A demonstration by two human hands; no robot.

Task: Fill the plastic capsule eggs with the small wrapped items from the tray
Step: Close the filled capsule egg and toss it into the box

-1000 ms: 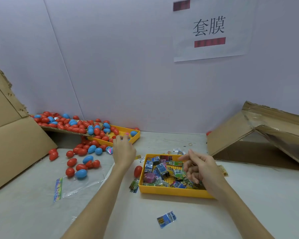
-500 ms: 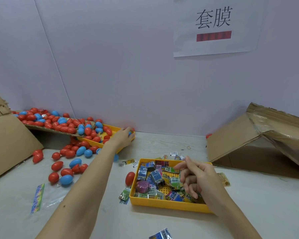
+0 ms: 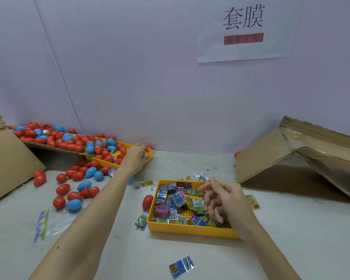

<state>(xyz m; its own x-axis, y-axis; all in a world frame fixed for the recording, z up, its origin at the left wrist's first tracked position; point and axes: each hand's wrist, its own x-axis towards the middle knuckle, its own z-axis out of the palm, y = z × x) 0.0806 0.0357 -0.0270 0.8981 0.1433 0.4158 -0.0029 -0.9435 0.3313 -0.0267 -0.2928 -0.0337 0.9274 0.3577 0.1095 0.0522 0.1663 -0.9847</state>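
Note:
My left hand (image 3: pixel 136 157) reaches into the right end of the far yellow tray (image 3: pixel 127 144), which holds red and blue capsule eggs. Its fingers curl around a blue egg (image 3: pixel 143 155), of which only a sliver shows. My right hand (image 3: pixel 223 203) hovers over the near yellow tray (image 3: pixel 190 231) with loose, parted fingers and nothing in them. That tray is full of small wrapped items (image 3: pixel 177 200). A closed red egg (image 3: pixel 148 202) lies against its left wall.
Several loose red and blue eggs (image 3: pixel 74 196) lie on the table at left, more on a cardboard ramp (image 3: pixel 55 138). Cardboard boxes stand at the left (image 3: pixel 8 162) and right (image 3: pixel 291 164). A blue packet (image 3: pixel 181 266) and a plastic bag (image 3: pixel 47 223) lie near me.
My left hand has stretched farther away, to the right end of the far tray, and curled over the blue egg. My right hand has stayed over the near tray.

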